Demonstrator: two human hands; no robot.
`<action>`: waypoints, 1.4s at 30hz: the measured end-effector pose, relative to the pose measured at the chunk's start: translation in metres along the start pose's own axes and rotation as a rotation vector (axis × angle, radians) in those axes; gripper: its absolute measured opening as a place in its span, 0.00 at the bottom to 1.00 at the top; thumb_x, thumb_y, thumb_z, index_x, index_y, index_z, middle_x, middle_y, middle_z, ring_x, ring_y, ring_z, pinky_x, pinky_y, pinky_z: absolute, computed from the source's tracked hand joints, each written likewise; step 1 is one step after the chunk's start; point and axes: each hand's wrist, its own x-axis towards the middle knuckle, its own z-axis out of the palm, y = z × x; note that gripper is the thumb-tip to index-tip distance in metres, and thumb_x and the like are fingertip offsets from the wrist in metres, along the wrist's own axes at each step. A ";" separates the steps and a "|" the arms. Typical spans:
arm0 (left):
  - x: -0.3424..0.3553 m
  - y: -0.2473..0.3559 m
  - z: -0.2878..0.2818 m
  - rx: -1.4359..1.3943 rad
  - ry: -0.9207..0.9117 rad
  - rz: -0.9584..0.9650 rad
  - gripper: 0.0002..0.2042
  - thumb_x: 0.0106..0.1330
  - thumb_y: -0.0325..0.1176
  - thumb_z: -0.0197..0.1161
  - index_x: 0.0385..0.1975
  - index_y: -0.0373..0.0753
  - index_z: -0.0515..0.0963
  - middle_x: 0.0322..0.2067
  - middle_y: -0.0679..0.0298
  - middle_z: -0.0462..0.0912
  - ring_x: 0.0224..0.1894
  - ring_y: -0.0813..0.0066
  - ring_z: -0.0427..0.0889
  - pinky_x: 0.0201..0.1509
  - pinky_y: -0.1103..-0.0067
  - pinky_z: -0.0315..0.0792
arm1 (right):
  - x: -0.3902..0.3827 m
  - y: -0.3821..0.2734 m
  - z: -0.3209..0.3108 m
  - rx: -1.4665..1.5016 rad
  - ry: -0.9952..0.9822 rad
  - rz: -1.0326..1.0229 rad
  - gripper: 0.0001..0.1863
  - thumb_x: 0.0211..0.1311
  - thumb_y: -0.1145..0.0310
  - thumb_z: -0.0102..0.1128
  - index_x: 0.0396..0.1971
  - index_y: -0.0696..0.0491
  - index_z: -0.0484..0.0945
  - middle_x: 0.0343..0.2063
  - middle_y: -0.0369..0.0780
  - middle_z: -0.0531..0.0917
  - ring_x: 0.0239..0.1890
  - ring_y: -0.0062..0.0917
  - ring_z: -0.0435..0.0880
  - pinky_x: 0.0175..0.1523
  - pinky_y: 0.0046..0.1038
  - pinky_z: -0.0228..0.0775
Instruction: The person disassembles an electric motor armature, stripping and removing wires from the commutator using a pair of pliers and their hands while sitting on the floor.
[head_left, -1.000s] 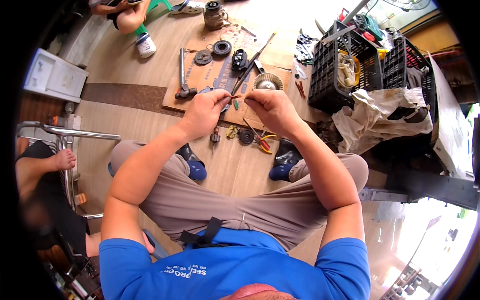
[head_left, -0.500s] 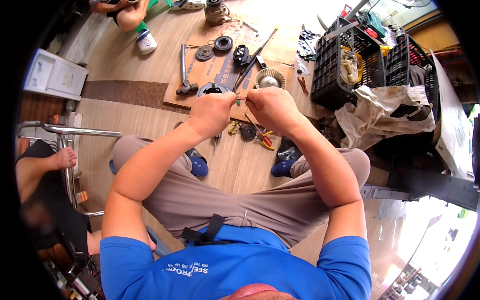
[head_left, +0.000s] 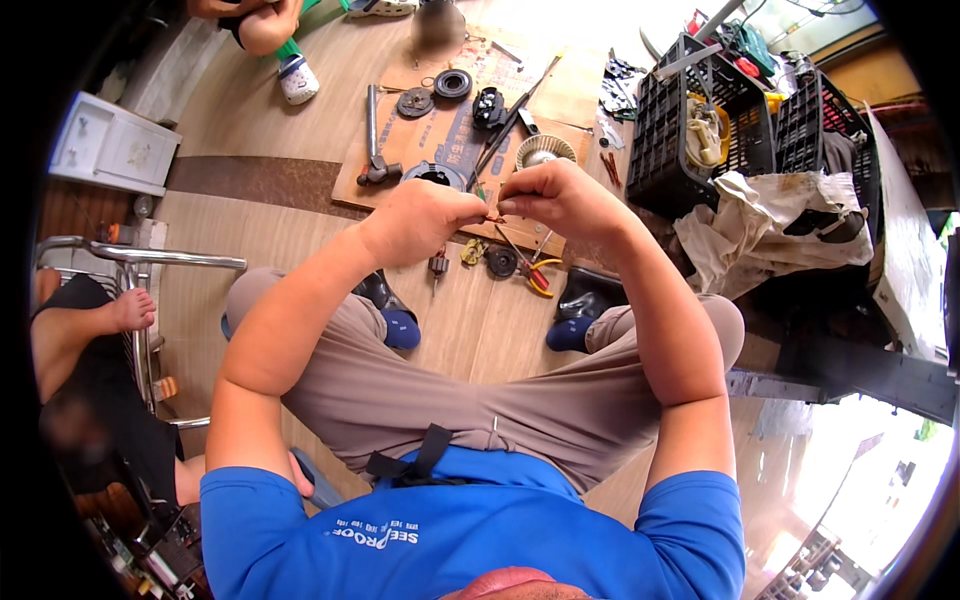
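My left hand (head_left: pixel 425 222) is closed in a pinch, with a thin reddish-brown wire-like piece (head_left: pixel 494 218) at its fingertips. Close beside it, my right hand (head_left: pixel 562 200) has thumb and fingers pinched together at the other end of that piece; its exact kind is too small to make out. Beyond the hands, a dark ring-shaped housing (head_left: pixel 436 174) and a pale finned fan wheel (head_left: pixel 547 150) lie on flattened cardboard (head_left: pixel 350 170), both partly covered by my hands. Pliers with red and yellow handles (head_left: pixel 540 279) lie nearer me, by a round black part (head_left: pixel 501 262) and a yellow part (head_left: pixel 472 252).
On the cardboard are a hammer (head_left: pixel 375 135), a black ring (head_left: pixel 453 83), a disc (head_left: pixel 415 102) and a black block (head_left: pixel 488 108). Black crates (head_left: pixel 690 130) and a pale cloth (head_left: pixel 750 215) are at right. Other people's legs show at far left (head_left: pixel 85 320) and upper left.
Both hands have come slightly nearer me. My right hand has turned and its fingers have loosened from a fist into a fingertip pinch. The view has shifted slightly.
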 end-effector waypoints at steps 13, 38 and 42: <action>0.006 -0.004 0.022 -0.428 0.432 -0.526 0.09 0.74 0.31 0.53 0.41 0.32 0.78 0.27 0.68 0.80 0.31 0.85 0.75 0.35 0.82 0.70 | 0.027 0.002 0.054 0.482 0.502 -0.018 0.08 0.66 0.72 0.58 0.37 0.62 0.81 0.28 0.35 0.84 0.33 0.13 0.78 0.41 0.20 0.72; 0.028 0.024 0.018 -0.157 0.434 -0.261 0.09 0.67 0.26 0.54 0.43 0.32 0.79 0.37 0.44 0.81 0.40 0.45 0.81 0.41 0.64 0.74 | 0.017 0.001 0.043 0.408 0.675 0.075 0.10 0.67 0.70 0.57 0.34 0.62 0.81 0.25 0.37 0.81 0.31 0.15 0.75 0.37 0.22 0.69; 0.015 -0.002 0.007 -1.006 0.120 -0.564 0.13 0.76 0.35 0.48 0.46 0.34 0.77 0.24 0.67 0.79 0.23 0.82 0.75 0.27 0.83 0.68 | 0.021 -0.007 0.031 0.367 0.667 -0.002 0.10 0.66 0.70 0.57 0.32 0.62 0.80 0.23 0.36 0.80 0.30 0.14 0.75 0.36 0.22 0.70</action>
